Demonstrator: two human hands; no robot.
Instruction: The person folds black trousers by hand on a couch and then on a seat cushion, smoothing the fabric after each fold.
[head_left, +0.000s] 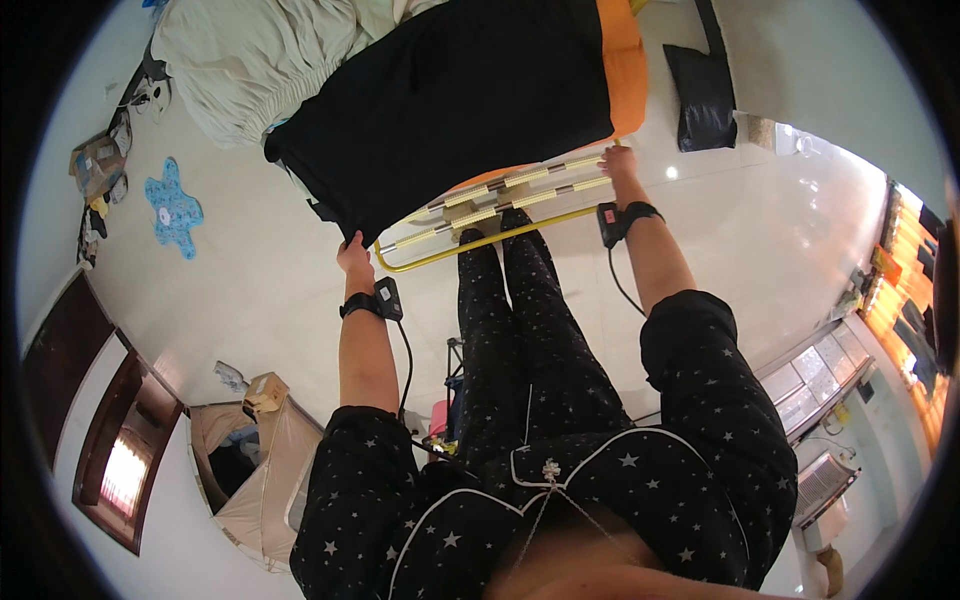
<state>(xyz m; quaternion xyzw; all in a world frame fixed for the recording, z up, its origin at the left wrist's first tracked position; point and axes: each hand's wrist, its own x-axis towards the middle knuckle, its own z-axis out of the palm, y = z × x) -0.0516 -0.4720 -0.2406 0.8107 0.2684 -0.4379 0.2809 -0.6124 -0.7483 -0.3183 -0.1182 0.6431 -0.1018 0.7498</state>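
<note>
A black cloth (450,90) with an orange band (622,70) along its right side lies over a low yellow tubular frame (480,243). My left hand (355,257) is closed on the cloth's near left corner, which is drawn to a point. At the frame's right end my right hand (618,168) has its fingers curled just below the orange corner. Whether it grips the cloth's edge or the frame cannot be made out. Cream-coloured bars (500,205) with metal bands show along the uncovered near end. The cloth hides the rest of the frame.
Pale gathered fabric (255,60) is heaped at the far left. A blue mat (174,208) lies on the tiled floor, with a cardboard box (98,166) by the left wall. A black bag (703,98) is at the far right. Behind me on the left stands a beige fabric hamper (255,490).
</note>
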